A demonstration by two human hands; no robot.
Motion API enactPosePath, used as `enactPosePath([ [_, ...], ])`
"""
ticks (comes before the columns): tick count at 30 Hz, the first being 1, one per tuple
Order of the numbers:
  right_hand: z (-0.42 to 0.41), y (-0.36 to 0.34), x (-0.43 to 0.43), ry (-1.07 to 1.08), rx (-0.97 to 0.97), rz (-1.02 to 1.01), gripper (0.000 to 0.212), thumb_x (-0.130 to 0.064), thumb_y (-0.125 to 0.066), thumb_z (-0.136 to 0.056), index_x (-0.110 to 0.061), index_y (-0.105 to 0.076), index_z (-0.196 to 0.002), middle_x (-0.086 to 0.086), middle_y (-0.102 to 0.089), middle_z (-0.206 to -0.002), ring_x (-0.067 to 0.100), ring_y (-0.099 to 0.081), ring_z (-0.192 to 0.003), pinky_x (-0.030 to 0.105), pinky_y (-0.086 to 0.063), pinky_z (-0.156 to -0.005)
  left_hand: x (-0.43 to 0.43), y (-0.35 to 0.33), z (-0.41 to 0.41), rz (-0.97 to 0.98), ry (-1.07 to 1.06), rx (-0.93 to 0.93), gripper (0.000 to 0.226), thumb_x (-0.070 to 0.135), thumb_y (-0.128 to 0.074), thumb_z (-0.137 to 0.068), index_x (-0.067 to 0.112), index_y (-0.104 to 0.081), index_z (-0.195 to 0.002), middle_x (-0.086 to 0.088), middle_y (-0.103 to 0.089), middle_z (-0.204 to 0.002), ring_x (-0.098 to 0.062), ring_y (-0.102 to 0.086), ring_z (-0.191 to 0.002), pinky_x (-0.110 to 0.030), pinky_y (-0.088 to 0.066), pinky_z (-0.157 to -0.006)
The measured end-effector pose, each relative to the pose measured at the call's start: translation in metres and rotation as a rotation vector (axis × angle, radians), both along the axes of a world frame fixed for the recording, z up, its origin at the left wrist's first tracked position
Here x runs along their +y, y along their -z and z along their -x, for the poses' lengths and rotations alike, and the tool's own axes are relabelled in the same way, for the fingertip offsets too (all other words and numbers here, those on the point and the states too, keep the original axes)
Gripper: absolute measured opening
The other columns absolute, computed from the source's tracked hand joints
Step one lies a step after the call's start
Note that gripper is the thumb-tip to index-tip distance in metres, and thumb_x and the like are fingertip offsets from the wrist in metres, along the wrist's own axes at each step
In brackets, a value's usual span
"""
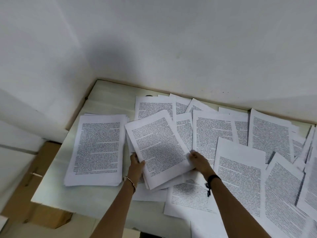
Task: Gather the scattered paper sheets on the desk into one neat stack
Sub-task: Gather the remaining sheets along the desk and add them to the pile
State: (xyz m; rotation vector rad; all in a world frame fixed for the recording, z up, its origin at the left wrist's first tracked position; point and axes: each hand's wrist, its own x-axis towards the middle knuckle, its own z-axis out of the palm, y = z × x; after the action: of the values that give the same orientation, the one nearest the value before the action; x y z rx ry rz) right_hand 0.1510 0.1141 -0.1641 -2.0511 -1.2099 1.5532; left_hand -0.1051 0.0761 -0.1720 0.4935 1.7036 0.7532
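A neat stack of printed sheets [97, 148] lies on the left part of the white desk [109, 100]. Just right of it I hold a smaller bundle of sheets [159, 146], tilted and lifted a little above the loose paper. My left hand [136, 164] grips the bundle's lower left edge, thumb on top. My right hand [199, 159] grips its lower right edge. Several scattered sheets [240, 177] overlap each other across the middle and right of the desk, some running under the bundle.
White walls [154, 48] close the desk at the back and left, meeting in a corner. A brown cardboard box [42, 169] sits below the desk's left edge. More sheets [308, 169] run off the right edge of the view.
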Motion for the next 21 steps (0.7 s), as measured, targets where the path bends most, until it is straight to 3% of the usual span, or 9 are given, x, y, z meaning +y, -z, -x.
enactPosePath([
  [2,0.014,0.000,-0.004,-0.253,-0.094,0.097,0.038,-0.036,-0.045,-0.098,-0.016,-0.050,-0.130,0.005,-0.053,-0.125,0.029,-0.059,-0.110,0.040,-0.055,-0.086,-0.005,0.001,-0.006,0.001,-0.013,0.008,0.054,0.000,-0.047,-0.091,0.008,-0.023,-0.139,-0.018,-0.048,-0.132,-0.035,-0.050,-0.117,-0.040,-0.042,-0.098],
  [4,0.025,0.000,-0.010,-0.265,-0.077,0.117,0.034,-0.037,-0.047,-0.097,-0.013,-0.052,-0.120,0.014,-0.058,-0.119,0.031,-0.065,-0.097,0.038,-0.059,-0.073,-0.010,-0.002,-0.011,-0.008,-0.055,0.061,0.054,-0.001,-0.046,-0.091,0.010,-0.024,-0.139,-0.018,-0.052,-0.128,-0.033,-0.054,-0.107,-0.038,-0.046,-0.093],
  [8,0.029,0.006,-0.026,0.299,0.215,-0.031,0.049,-0.048,-0.074,-0.074,-0.020,-0.060,-0.112,0.007,-0.067,-0.109,0.025,-0.066,-0.099,0.045,-0.058,-0.082,-0.008,-0.004,-0.014,-0.146,-0.289,-0.030,0.056,-0.012,-0.050,-0.084,0.012,-0.034,-0.132,-0.020,-0.053,-0.128,-0.026,-0.055,-0.102,-0.040,-0.048,-0.091],
  [10,0.034,0.006,-0.030,0.516,0.449,-0.028,0.049,-0.031,-0.078,-0.077,-0.017,-0.058,-0.119,0.009,-0.068,-0.111,0.026,-0.067,-0.100,0.040,-0.059,-0.078,-0.007,-0.009,-0.027,-0.214,-0.343,-0.169,0.060,-0.016,-0.054,-0.080,0.009,-0.035,-0.131,-0.020,-0.054,-0.128,-0.030,-0.056,-0.107,-0.048,-0.048,-0.096],
  [12,0.042,0.004,-0.034,0.500,0.564,-0.031,0.044,-0.011,-0.070,-0.084,-0.012,-0.055,-0.125,0.011,-0.068,-0.115,0.028,-0.067,-0.102,0.035,-0.058,-0.075,-0.008,-0.020,-0.049,-0.224,-0.285,-0.283,0.061,-0.014,-0.059,-0.078,0.011,-0.039,-0.130,-0.015,-0.058,-0.123,-0.030,-0.058,-0.109,-0.050,-0.050,-0.093],
  [15,0.037,-0.004,-0.035,0.376,0.538,-0.071,0.035,0.001,-0.053,-0.091,-0.009,-0.054,-0.124,0.010,-0.068,-0.115,0.026,-0.065,-0.104,0.032,-0.057,-0.076,-0.006,-0.026,-0.056,-0.198,-0.247,-0.340,0.051,-0.004,-0.064,-0.078,0.009,-0.046,-0.124,-0.018,-0.061,-0.119,-0.032,-0.060,-0.103,-0.047,-0.053,-0.084],
  [17,0.020,-0.008,-0.033,0.257,0.457,-0.059,0.027,-0.010,-0.054,-0.091,-0.014,-0.057,-0.118,0.009,-0.069,-0.109,0.024,-0.066,-0.100,0.032,-0.056,-0.076,0.003,-0.022,-0.028,-0.238,-0.331,-0.305,0.050,0.002,-0.065,-0.077,0.006,-0.052,-0.125,-0.020,-0.061,-0.119,-0.032,-0.061,-0.099,-0.043,-0.054,-0.077],
  [19,0.002,-0.011,-0.026,0.161,0.351,-0.032,0.028,-0.021,-0.056,-0.084,-0.015,-0.061,-0.111,0.015,-0.070,-0.105,0.029,-0.066,-0.096,0.041,-0.054,-0.080,0.013,-0.022,0.011,-0.247,-0.450,-0.242,0.052,0.008,-0.067,-0.074,0.008,-0.053,-0.124,-0.017,-0.061,-0.119,-0.030,-0.062,-0.097,-0.038,-0.054,-0.076],
  [21,-0.013,-0.012,-0.017,0.178,0.296,-0.006,0.018,-0.010,-0.053,-0.089,-0.009,-0.063,-0.104,0.020,-0.069,-0.099,0.035,-0.066,-0.088,0.045,-0.053,-0.080,0.016,-0.025,0.047,-0.202,-0.464,-0.216,0.032,0.012,-0.066,-0.078,0.009,-0.058,-0.109,-0.015,-0.063,-0.109,-0.025,-0.065,-0.085,-0.031,-0.053,-0.068],
])
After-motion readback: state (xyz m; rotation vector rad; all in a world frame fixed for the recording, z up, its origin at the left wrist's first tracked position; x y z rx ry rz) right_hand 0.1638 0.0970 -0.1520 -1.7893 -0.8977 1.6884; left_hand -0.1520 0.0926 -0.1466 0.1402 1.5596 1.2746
